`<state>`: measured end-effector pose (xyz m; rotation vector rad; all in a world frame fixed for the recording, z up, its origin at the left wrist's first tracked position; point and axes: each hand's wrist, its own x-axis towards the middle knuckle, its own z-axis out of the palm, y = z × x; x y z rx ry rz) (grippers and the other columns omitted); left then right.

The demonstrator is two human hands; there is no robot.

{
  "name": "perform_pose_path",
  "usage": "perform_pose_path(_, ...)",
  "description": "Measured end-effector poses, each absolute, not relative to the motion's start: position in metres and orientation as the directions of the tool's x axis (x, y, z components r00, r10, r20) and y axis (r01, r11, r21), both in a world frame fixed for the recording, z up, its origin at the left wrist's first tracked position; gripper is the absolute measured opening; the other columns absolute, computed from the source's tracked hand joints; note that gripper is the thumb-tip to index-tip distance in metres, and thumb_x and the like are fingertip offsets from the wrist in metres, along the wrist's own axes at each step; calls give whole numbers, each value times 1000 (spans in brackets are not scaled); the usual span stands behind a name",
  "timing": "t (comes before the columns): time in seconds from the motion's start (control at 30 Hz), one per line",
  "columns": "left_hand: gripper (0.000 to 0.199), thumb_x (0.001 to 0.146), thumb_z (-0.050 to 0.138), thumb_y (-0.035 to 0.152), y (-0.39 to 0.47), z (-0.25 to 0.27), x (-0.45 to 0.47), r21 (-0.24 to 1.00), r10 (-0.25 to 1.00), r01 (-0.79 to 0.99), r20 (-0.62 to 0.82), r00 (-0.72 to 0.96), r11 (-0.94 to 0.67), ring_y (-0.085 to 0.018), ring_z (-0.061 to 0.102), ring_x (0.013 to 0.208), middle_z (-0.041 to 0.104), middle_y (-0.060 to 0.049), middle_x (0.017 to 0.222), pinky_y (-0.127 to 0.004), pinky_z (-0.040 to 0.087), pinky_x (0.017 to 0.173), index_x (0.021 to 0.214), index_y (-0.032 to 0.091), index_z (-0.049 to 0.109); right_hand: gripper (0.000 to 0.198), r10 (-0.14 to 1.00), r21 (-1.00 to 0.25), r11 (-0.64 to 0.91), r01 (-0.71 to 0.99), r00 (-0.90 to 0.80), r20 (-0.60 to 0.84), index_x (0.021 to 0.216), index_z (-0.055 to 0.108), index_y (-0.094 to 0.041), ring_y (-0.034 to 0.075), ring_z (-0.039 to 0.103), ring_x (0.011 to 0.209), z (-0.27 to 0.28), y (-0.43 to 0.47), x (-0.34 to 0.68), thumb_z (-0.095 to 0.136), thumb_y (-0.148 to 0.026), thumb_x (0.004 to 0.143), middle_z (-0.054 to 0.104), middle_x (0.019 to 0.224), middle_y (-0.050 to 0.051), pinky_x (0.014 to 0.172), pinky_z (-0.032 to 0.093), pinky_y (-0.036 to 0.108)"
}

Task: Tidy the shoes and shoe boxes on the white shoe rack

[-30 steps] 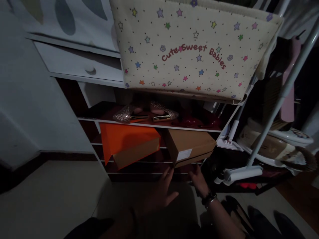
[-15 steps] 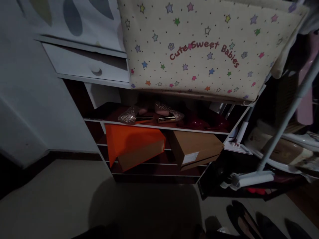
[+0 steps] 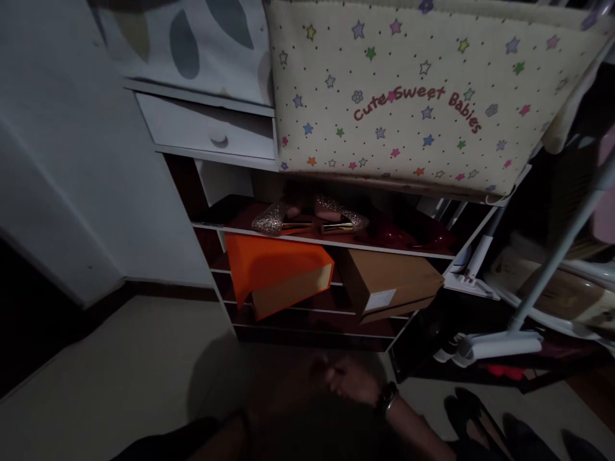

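Observation:
Low in front of the shoe cabinet, my right hand (image 3: 354, 380) hangs over the floor with its fingers curled. A dark watch or bracelet (image 3: 388, 397) is on its wrist. What the fingers hold, if anything, is lost in the dark. Of my left arm only the forearm (image 3: 225, 442) shows faintly at the bottom edge; the hand itself cannot be made out. Above the hands, an orange box (image 3: 278, 262) and a brown cardboard shoebox (image 3: 394, 278) lean out of the lower shelves. Glittery high heels (image 3: 271, 218) rest on the shelf over them, beside dark red shoes (image 3: 394, 237).
A star-printed cloth (image 3: 403, 77) hangs over the cabinet's upper front. Left of it is a white drawer (image 3: 206, 128). On the right, a broom or mop with a grey pole (image 3: 552, 256) stands by stacked basins (image 3: 557, 282). Black shoes (image 3: 473, 416) lie on the floor at lower right.
My right hand and forearm have come into view at the bottom, and my left forearm shows faintly. The view has turned slightly, shifting the cabinet to the right.

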<state>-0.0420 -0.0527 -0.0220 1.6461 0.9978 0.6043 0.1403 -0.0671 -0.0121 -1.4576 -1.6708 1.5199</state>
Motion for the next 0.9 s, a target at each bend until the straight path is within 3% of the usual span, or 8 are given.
perform_pose_path(0.07, 65, 73, 67, 82, -31, 2, -38, 990, 919, 142, -55, 390, -1, -16, 59, 75, 66, -4, 76, -26, 49, 69, 75, 17, 66, 63, 906, -905, -139, 402, -318, -281, 61, 59, -19, 11, 46, 49, 3, -57, 141, 55, -74, 92, 51, 52, -3, 52, 33, 26)
perform_pose_path(0.13, 63, 73, 70, 79, -20, 37, -34, 997, 905, -29, -48, 424, 67, -11, 52, 63, 60, -1, 67, -20, 40, 59, 73, 16, 61, 68, 941, -946, -40, 322, -307, -145, 62, 57, -20, 10, 42, 49, 32, -51, 143, 50, -81, 91, 47, 52, -4, 52, 29, 26)
perform_pose_path(0.2, 65, 78, 64, 79, -22, 78, -31, 985, 869, -152, 6, 495, 80, -8, 39, 48, 48, 2, 51, -20, 27, 47, 61, 18, 53, 67, 957, -983, 88, 162, -289, 38, 62, 53, -21, 9, 33, 50, 70, -52, 147, 52, -80, 91, 41, 51, -6, 52, 22, 26)
perform_pose_path(0.3, 59, 89, 63, 63, -39, 131, -33, 920, 833, -377, 122, 540, 109, -5, 26, 43, 32, 7, 47, -18, 25, 45, 55, 19, 42, 68, 939, -962, 238, -132, -223, 263, 56, 42, -22, 9, 26, 52, 122, -65, 153, 57, -78, 91, 32, 54, -6, 52, 18, 27)
perform_pose_path(0.37, 63, 93, 58, 62, -47, 151, -40, 882, 795, -445, 157, 586, 154, -5, 20, 41, 26, 7, 44, -18, 19, 42, 51, 20, 36, 72, 911, -914, 259, -312, -234, 338, 53, 37, -23, 9, 23, 50, 142, -75, 160, 55, -83, 88, 28, 53, -7, 50, 17, 28)
perform_pose_path(0.43, 71, 92, 48, 75, -46, 157, -50, 868, 757, -461, 175, 630, 183, -4, 17, 39, 23, 7, 43, -18, 15, 41, 49, 20, 33, 77, 891, -888, 212, -409, -293, 347, 51, 35, -24, 8, 19, 46, 148, -81, 169, 48, -93, 83, 24, 50, -8, 48, 15, 28)
perform_pose_path(0.53, 80, 79, 31, 95, -29, 146, -63, 858, 736, -465, 170, 655, 216, -4, 14, 37, 20, 7, 42, -18, 13, 40, 48, 21, 30, 82, 871, -894, 127, -429, -383, 307, 49, 33, -25, 7, 16, 43, 137, -79, 187, 36, -103, 75, 21, 45, -9, 46, 14, 26)
perform_pose_path(0.9, 83, 68, 28, 103, -5, 114, -59, 868, 753, -414, 74, 654, 274, -2, 13, 33, 18, 9, 38, -17, 10, 35, 46, 22, 30, 84, 890, -901, 48, -430, -391, 234, 50, 33, -24, 7, 15, 41, 111, -72, 219, 30, -104, 73, 22, 45, -9, 44, 14, 24)
